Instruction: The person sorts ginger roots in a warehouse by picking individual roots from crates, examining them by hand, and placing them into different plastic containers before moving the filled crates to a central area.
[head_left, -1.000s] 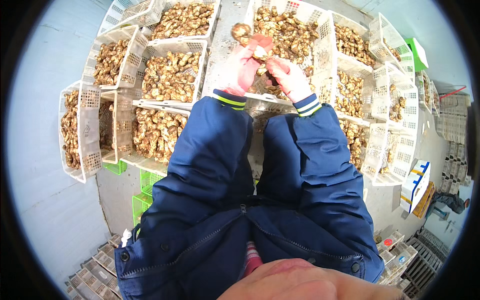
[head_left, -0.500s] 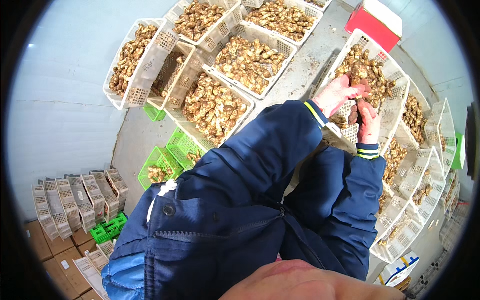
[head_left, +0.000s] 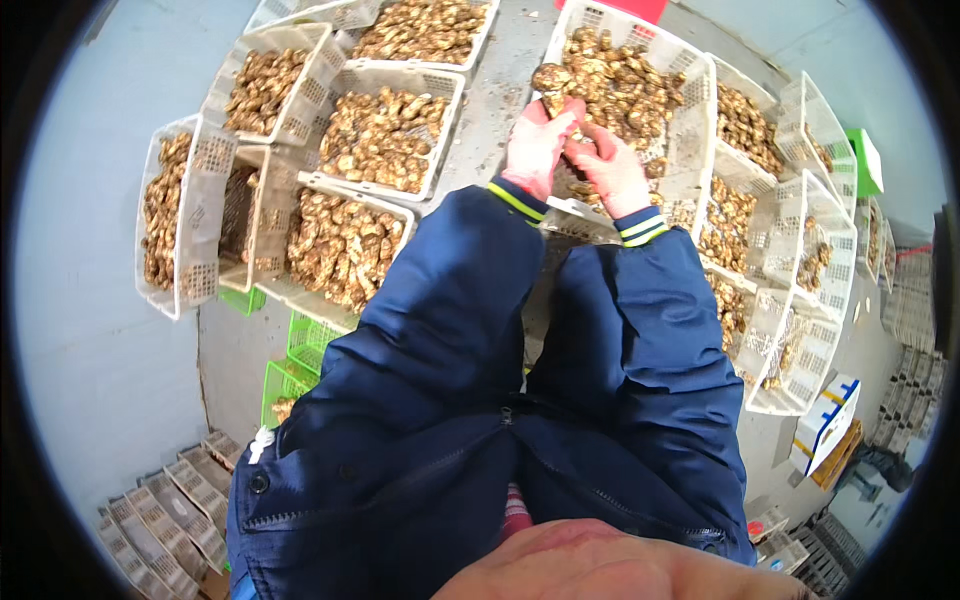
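My left hand (head_left: 536, 148), in a pink-and-white glove, is closed around the stem of a mushroom (head_left: 551, 80) with a brown cap. The cap points away from me, above the near left part of a white plastic crate (head_left: 690, 140) filled with similar brown and cream mushrooms (head_left: 620, 85). My right hand (head_left: 612, 172), gloved alike, is close beside the left with its fingers bent together near the stem's lower end. Whatever lies between those fingers is hidden.
More white crates of mushrooms (head_left: 385, 140) stand to the left, and others (head_left: 735, 215) to the right. A green basket (head_left: 285, 385) sits at the lower left. Stacked crates (head_left: 165, 520) line the left wall. A blue-and-white box (head_left: 825, 420) is at the lower right.
The view has swung, so the crates appear shifted left and my hands sit nearer the middle. The mushroom stays in my left hand, and the right hand has come closer against the left.
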